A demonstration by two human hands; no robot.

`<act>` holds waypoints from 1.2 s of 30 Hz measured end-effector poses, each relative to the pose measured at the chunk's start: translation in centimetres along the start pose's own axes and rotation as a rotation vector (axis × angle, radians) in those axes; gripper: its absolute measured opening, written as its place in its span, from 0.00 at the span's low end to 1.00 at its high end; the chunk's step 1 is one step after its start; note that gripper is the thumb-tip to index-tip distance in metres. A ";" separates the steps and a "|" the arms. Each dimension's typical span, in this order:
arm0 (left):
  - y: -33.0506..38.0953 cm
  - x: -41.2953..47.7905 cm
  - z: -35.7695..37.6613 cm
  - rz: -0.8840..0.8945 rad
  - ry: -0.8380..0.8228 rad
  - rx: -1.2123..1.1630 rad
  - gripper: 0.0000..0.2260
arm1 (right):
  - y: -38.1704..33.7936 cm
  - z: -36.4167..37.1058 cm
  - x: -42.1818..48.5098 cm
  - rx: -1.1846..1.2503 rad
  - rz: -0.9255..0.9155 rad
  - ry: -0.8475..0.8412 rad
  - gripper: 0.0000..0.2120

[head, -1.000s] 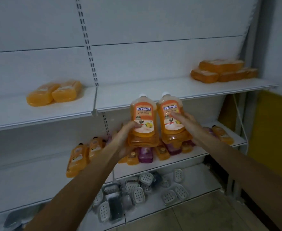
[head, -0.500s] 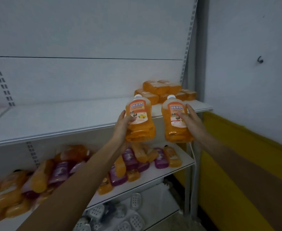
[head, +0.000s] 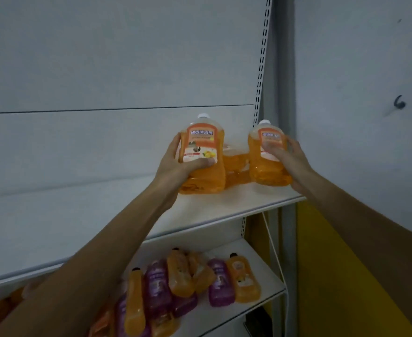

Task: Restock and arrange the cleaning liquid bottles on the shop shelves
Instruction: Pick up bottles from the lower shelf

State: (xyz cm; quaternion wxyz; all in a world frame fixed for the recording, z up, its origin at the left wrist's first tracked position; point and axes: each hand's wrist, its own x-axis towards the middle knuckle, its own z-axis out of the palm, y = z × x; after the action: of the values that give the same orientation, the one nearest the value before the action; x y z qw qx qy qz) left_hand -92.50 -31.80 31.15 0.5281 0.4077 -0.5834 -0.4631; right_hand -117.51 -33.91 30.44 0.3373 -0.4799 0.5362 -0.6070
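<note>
Both hands, left hand point(head: 175, 164) and right hand point(head: 288, 159), each grip upright, seemingly full orange bottles point(head: 203, 152).

We find the scene dim and bluish, with soft, even light and only faint shadows. The orange bottles point(head: 201, 152) glow as light passes through them. The lower bottles point(head: 220, 283) and the left forearm point(head: 90, 254) are smeared by blur. The slotted post point(head: 261, 69) leans, bent by the wide lens.
</note>
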 end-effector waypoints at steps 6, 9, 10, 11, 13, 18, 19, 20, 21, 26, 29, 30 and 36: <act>1.5 7.3 2.5 0.018 0.134 0.095 0.38 | 0.3 -1.1 8.8 -0.218 -0.098 -0.050 0.35; 1.1 9.7 4.1 0.008 0.212 0.104 0.38 | 2.0 -1.3 11.9 -0.255 -0.089 -0.084 0.37; 0.9 10.3 4.6 0.018 0.241 0.114 0.37 | 2.6 -1.3 12.9 -0.252 -0.085 -0.102 0.37; 0.6 10.9 5.1 0.029 0.272 0.114 0.37 | 3.0 -1.3 13.9 -0.242 -0.082 -0.132 0.37; 0.3 12.1 6.0 0.037 0.327 0.085 0.36 | 3.3 -1.3 15.9 -0.224 -0.061 -0.214 0.37; -0.3 14.7 8.5 0.000 0.415 0.024 0.34 | 3.1 -1.0 19.6 -0.280 0.090 -0.438 0.27; -0.6 15.1 8.9 -0.012 0.427 0.012 0.34 | 3.1 -0.9 20.1 -0.315 0.115 -0.474 0.22; -0.8 15.5 9.3 -0.031 0.439 0.005 0.34 | 3.2 -0.8 20.4 -0.347 0.130 -0.496 0.19; -1.1 15.7 9.6 -0.051 0.450 0.008 0.34 | 3.4 -0.7 20.8 -0.358 0.143 -0.510 0.17; -2.0 16.6 11.2 -0.109 0.500 0.043 0.36 | 4.5 -0.3 21.7 -0.297 0.234 -0.565 0.11; -1.9 17.2 11.9 -0.120 0.516 0.049 0.35 | 4.5 0.1 21.7 -0.278 0.239 -0.566 0.08; -1.9 17.3 12.1 -0.123 0.520 0.052 0.35 | 4.6 0.2 21.6 -0.254 0.243 -0.554 0.08; -2.1 17.8 13.6 -0.164 0.517 0.073 0.31 | 6.0 1.2 21.4 -0.191 0.216 -0.397 0.15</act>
State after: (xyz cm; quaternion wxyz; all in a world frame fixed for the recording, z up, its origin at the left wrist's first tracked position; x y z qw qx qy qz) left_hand -107.99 -48.02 33.17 0.6051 0.5770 -0.4105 -0.3639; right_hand -123.64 -55.24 29.24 0.4519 -0.5595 0.5626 -0.4076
